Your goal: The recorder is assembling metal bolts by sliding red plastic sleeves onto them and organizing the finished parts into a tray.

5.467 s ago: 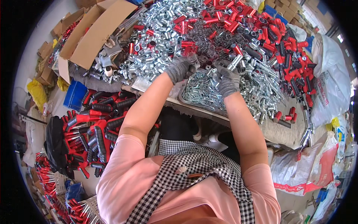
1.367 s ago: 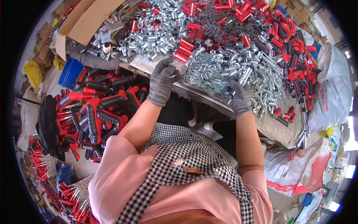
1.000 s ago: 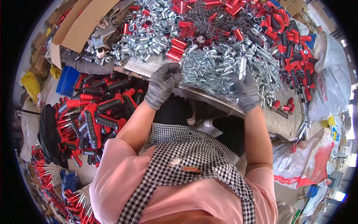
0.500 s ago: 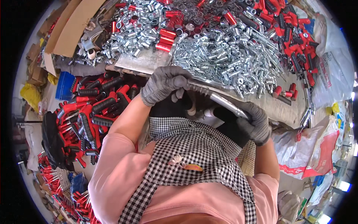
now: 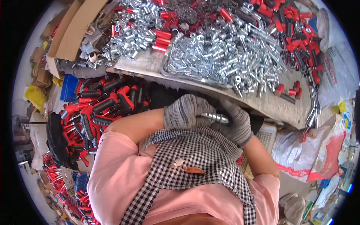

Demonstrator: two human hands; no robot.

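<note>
Both my hands wear grey striped work gloves and are close together in front of the apron, just below the bench edge. My left hand (image 5: 187,111) is closed around a shiny metal rod (image 5: 216,117), which sticks out of the fist to the right. Beside the rod's rounded end is my right hand (image 5: 237,125). Its fingers are curled and lie in shadow, so what they hold is hidden. The rest of the rod is covered by the left glove.
On the bench (image 5: 288,108) ahead lies a tray (image 5: 165,67) heaped with small metal sleeves and pins. Red sleeves (image 5: 162,39) lie at its left. Red-and-black handles (image 5: 107,99) are piled at my left, near a blue box (image 5: 69,87). A white-and-red sack (image 5: 300,153) stands at right.
My hands have come together and closer to my body from a wide hold on a long metal rod. The left moved down and right, the right moved left. More of the rod is now hidden.
</note>
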